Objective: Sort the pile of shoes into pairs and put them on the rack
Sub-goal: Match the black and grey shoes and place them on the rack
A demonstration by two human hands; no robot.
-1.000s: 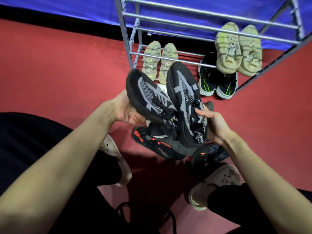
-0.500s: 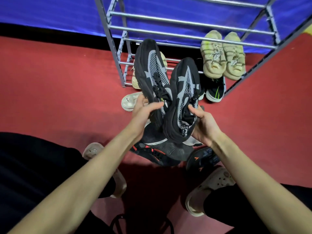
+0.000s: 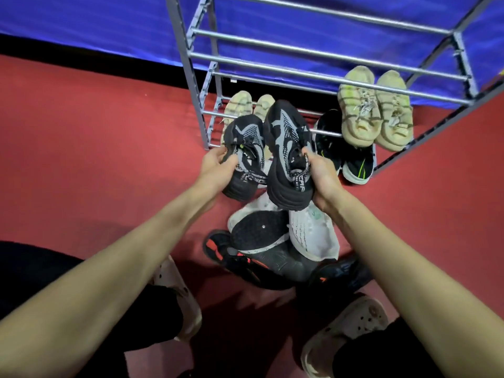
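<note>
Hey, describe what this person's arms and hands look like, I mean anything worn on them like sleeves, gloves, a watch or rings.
Both forearms are bare all the way to the bottom edge of the frame, with no sleeve in view. The left hand and right hand wear no gloves. No watch, band or bracelet shows at either wrist, and no ring is visible on the fingers that can be seen.

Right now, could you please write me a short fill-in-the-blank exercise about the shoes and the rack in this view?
1. Each hand holds one black and ____ sneaker: left hand, right hand.
2. The black sneakers with green stripes sit on the rack's ____ shelf.
3. The pale yellow pair sits at the rack's ____ end.
4. The unsorted pile lies on the ____ floor.

Missing words: grey; lowest; right; red
</note>
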